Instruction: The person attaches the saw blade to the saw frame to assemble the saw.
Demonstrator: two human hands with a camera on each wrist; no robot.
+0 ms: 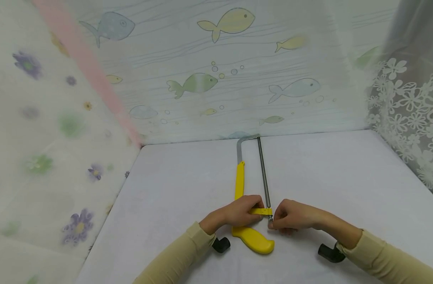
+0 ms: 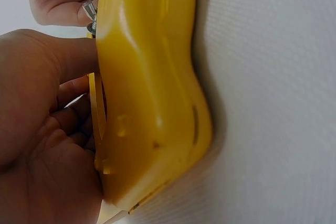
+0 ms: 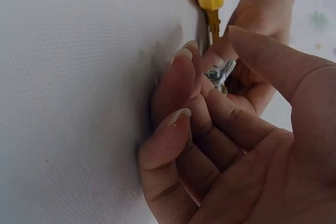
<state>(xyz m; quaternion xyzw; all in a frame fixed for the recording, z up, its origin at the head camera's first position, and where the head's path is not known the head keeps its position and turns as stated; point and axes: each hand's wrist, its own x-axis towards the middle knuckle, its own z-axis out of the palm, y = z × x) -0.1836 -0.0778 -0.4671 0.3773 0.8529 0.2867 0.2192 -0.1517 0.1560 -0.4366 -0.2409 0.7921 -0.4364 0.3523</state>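
A hacksaw (image 1: pixel 240 179) with a yellow handle and a grey metal bow lies on the white tabletop, its bow end pointing away from me. My left hand (image 1: pixel 242 211) holds the saw around the yellow crosspiece (image 1: pixel 260 211); in the left wrist view its thumb presses against the yellow handle (image 2: pixel 152 103). A silver wing nut (image 3: pixel 223 74) sits at the near end of the dark blade bar (image 1: pixel 263 173). Around this nut curl the fingers of my right hand (image 1: pixel 296 216), thumb close beside it. Whether the thumb touches the nut is unclear.
The white tabletop (image 1: pixel 180 173) reaches back to a curtain (image 1: pixel 237 59) printed with fish. Flowered cloth (image 1: pixel 60 138) hangs at the left, white lace (image 1: pixel 426 106) at the right. Black wrist cameras (image 1: pixel 331 252) sit below both sleeves.
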